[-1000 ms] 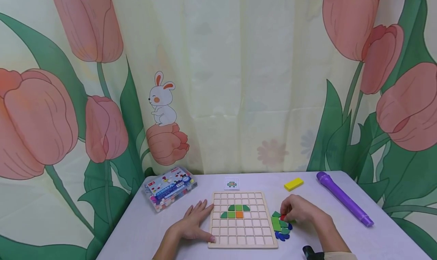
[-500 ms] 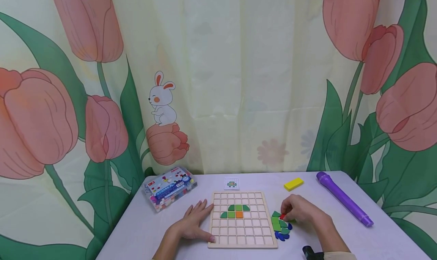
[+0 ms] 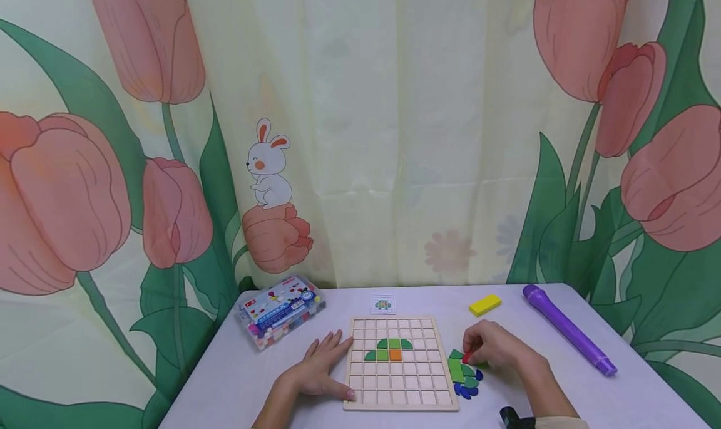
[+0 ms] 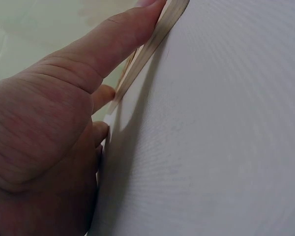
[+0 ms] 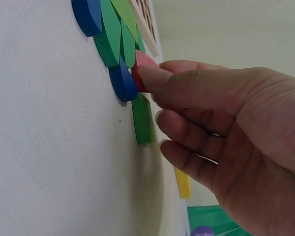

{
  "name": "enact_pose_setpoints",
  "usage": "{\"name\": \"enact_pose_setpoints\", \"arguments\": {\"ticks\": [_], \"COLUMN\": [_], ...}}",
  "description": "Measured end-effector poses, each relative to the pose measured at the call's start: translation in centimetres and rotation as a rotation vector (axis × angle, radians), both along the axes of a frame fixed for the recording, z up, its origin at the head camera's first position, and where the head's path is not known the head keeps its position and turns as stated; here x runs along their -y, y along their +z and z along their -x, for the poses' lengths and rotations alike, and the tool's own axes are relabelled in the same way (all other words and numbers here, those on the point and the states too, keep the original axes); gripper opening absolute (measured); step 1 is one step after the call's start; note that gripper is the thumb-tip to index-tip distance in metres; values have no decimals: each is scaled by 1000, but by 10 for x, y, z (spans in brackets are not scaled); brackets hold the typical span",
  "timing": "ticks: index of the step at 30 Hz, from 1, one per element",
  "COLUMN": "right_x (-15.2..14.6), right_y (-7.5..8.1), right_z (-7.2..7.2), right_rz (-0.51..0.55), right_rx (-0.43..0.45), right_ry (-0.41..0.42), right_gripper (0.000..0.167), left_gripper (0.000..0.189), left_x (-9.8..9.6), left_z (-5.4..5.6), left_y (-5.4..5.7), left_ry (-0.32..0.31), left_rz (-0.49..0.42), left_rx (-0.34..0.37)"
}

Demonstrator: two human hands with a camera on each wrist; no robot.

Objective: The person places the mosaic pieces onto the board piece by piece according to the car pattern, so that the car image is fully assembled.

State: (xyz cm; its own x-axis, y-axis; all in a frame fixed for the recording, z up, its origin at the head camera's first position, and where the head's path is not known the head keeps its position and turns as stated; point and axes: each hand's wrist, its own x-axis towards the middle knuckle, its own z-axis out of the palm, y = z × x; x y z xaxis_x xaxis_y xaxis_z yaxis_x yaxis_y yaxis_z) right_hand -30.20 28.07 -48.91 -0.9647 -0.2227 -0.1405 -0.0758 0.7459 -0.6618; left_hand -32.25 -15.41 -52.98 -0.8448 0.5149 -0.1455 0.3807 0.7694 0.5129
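Red piece (image 5: 144, 59) sits pinched between your right fingers (image 5: 187, 88), blue pieces (image 5: 121, 81) and green pieces (image 5: 143, 120) just beside them; your left fingers (image 3: 339, 351), spread wide, touch the board (image 3: 414, 380).

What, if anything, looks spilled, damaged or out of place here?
Nothing stands out: the blue and green tiles lie loosely bunched beside the gridded wooden board, and the clear plastic box sits angled, but I see no spill or damage.

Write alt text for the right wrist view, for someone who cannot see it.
A right hand pinches a red piece beside blue pieces and green pieces on a white surface. Part of a wooden board shows at the top, and a yellow block is partly hidden behind the hand.
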Motion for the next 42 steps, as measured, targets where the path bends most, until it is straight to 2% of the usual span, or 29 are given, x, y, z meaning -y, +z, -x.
{"name": "enact_pose_setpoints", "arguments": {"ticks": [6,12,20,26,31,36,42], "right_x": [-6,-7,6,15,24,38,57], "right_y": [2,4,8,12,9,2,-1], "right_z": [0,2,0,1,5,9,8], "right_rz": [45,97,162,229,289,325,363], "right_rx": [4,-72,-140,-152,-179,-159,-112], "right_ry": [23,78,43,14,35,35,58], "right_gripper": [11,12,16,15,11,11,10], "left_gripper": [116,115,116,116,116,116,115], "left_x": [0,-1,-1,-1,0,0,0], "left_z": [-3,-6,-7,-5,-5,-6,-4], "left_y": [2,4,5,4,4,6,2], "left_ry": [-9,-13,-13,-4,-10,-12,-6], "left_rz": [2,0,-4,-8,-17,-18,-8], "left_rx": [-12,-22,-12,3,-2,-2,5]}}
